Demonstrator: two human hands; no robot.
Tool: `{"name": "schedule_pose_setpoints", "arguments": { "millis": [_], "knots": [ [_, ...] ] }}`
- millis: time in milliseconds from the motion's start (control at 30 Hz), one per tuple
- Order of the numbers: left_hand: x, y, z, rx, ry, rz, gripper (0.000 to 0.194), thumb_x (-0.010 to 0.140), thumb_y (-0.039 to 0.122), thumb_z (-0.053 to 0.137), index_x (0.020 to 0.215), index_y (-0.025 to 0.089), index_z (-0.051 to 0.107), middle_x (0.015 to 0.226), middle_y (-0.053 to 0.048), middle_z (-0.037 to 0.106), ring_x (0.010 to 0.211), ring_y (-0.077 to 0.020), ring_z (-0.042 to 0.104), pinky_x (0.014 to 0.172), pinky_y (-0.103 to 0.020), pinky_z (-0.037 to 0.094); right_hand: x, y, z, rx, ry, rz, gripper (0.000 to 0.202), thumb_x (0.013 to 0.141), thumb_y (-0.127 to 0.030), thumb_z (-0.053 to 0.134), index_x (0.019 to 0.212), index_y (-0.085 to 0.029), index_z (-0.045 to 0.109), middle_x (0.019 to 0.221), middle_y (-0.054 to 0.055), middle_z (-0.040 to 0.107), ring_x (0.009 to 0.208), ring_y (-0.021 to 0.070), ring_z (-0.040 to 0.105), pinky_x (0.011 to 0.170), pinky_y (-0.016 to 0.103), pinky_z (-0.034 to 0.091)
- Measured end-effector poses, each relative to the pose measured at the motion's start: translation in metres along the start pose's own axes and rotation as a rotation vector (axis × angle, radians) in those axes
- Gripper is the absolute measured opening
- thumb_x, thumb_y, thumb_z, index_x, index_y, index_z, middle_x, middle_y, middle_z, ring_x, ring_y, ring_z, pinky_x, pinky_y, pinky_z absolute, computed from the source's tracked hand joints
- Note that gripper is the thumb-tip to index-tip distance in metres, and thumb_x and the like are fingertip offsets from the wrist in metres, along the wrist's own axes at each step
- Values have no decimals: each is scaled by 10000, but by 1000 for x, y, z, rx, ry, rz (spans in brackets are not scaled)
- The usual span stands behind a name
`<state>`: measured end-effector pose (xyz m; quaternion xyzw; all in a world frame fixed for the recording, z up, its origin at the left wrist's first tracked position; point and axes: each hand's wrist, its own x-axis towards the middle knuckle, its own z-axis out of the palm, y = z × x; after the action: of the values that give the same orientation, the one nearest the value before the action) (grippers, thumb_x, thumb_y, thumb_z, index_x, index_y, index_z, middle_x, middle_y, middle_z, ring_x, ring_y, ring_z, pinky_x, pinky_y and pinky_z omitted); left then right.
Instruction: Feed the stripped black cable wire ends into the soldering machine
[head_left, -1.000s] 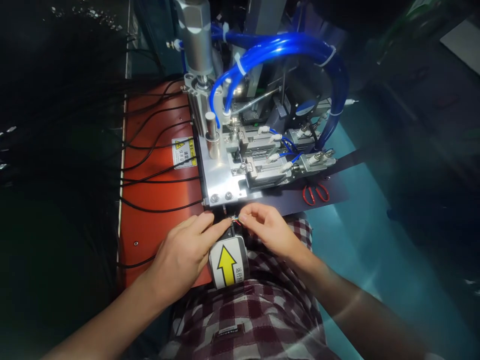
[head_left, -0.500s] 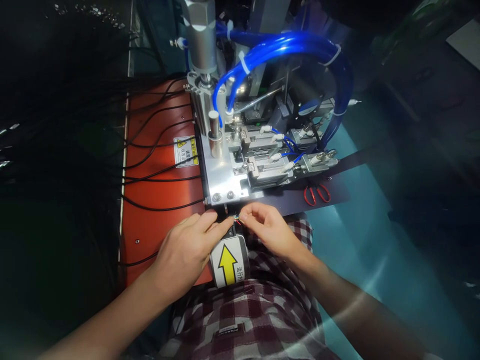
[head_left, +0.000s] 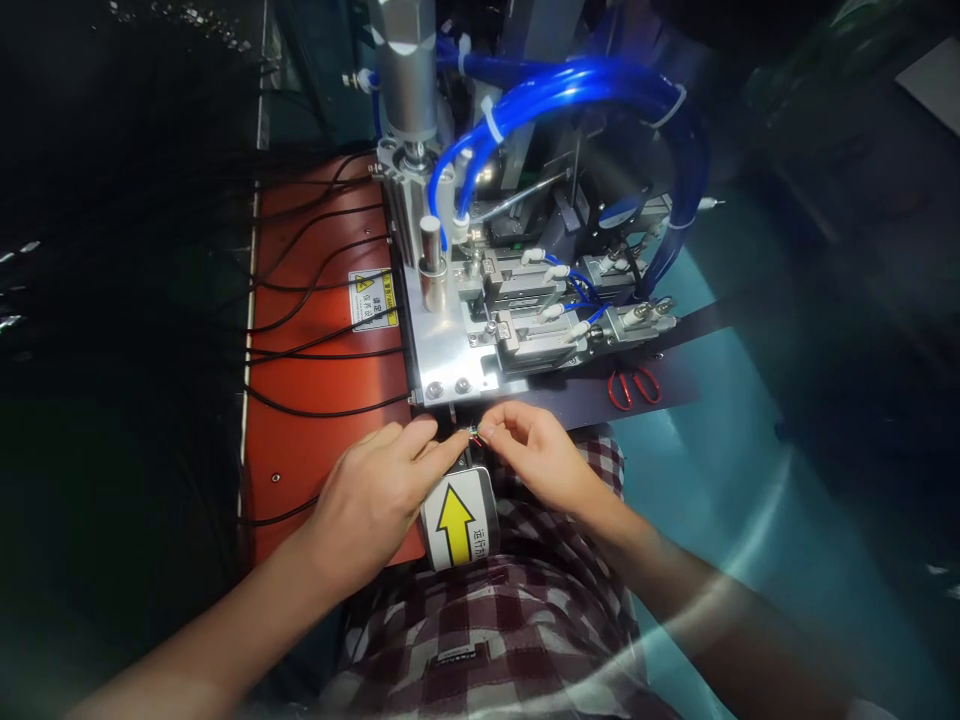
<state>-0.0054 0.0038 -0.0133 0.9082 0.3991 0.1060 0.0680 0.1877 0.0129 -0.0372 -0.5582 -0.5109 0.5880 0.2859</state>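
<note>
Thin coloured wires (head_left: 475, 434), red and pale ones among them, show between my fingertips at the front edge of a metal machine (head_left: 442, 350). My left hand (head_left: 375, 485) is closed, its thumb and finger pinched at the wires' left end. From the right, my right hand (head_left: 536, 450) pinches the same small bundle between thumb and forefinger. What the wires end in is too small to make out. Just below the fingertips is a white label with a yellow arrow (head_left: 456, 525).
Black cables (head_left: 322, 412) run over the orange panel (head_left: 300, 460) on the left. Blue air tubes (head_left: 585, 85) arch above the machine's small cylinders (head_left: 536, 340). Red-handled scissors (head_left: 634, 390) lie on the dark plate at right. A checked garment (head_left: 525, 620) covers my lap.
Both hands keep nearly the same pinch on the wires. The view has shifted very slightly; nothing else has visibly moved.
</note>
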Motion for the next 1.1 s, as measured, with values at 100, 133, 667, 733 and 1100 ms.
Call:
{"name": "schedule_pose_setpoints", "arguments": {
  "millis": [100,133,667,733,1100],
  "knots": [
    [0,0,0,16,-6,1,349,889,109,400,1183,180,572,769,-35,535,604,-177,444,530,-286,353,0,1,-1,-80,10,-25,175,832,-305,518,731,-165,548,627,-27,488,562,108,412,552,247,358],
    [1,0,1,19,-8,2,349,889,111,400,1184,182,572,770,-35,535,604,-178,444,530,-287,351,1,1,-1,-102,10,-32,174,834,-304,516,733,-167,551,635,-23,502,568,110,423,562,249,366],
    [1,1,-2,-23,-53,-37,358,845,84,458,1161,191,587,873,-48,613,656,-193,515,575,-299,420,1,-3,0,-75,12,10,179,804,-307,521,701,-163,545,592,-30,489,534,107,423,503,236,321],
    [1,-1,-2,-112,-22,-32,330,858,89,430,1128,171,602,871,-53,619,694,-194,540,604,-295,439,4,-3,-1,72,-65,88,185,775,-310,540,668,-160,526,559,-46,446,495,92,386,475,227,298],
    [2,-2,-5,-181,-17,-33,283,879,123,417,1070,154,623,842,-56,631,682,-191,554,589,-290,450,-9,-3,0,-103,144,-128,137,821,-280,552,787,-156,602,695,0,564,604,117,479,578,245,385]
  ]
}}
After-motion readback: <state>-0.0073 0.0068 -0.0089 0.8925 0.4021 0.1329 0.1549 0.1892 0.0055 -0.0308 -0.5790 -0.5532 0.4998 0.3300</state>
